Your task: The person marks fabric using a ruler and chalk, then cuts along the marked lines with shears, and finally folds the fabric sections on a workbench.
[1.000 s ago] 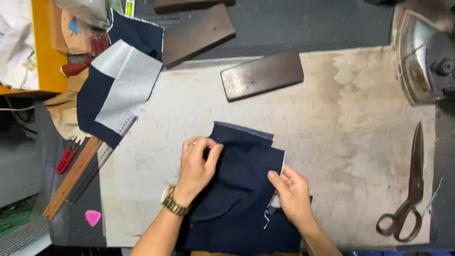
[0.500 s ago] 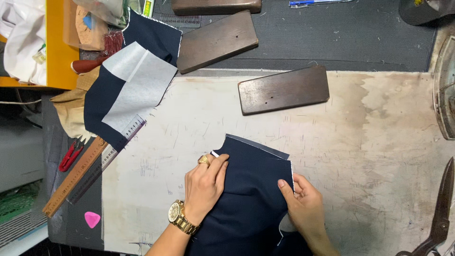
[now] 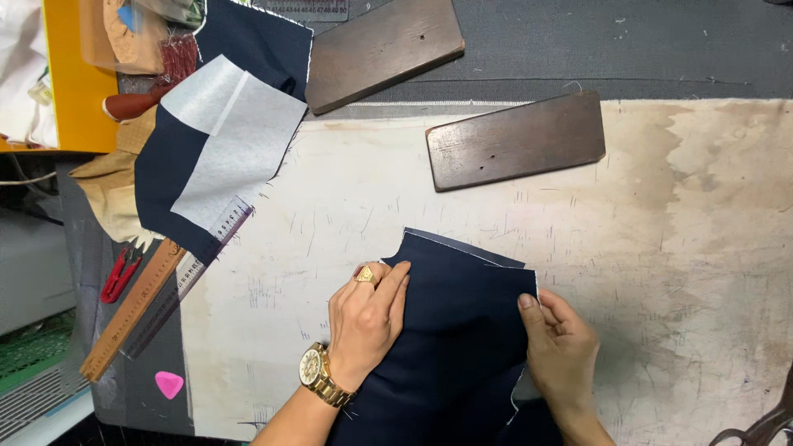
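While both hands press flat and open on the navy cloth (image 3: 454,330), left hand (image 3: 368,318) and right hand (image 3: 562,351) have smoothed it nearer the wooden block (image 3: 516,140).

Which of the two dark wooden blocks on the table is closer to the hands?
The wooden block lying on the pale, stained work surface, with clipped right corners. The other block lies farther up, on the grey cloth.

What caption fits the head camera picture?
Both hands, left and right, press a navy fabric piece flat on a worn table.
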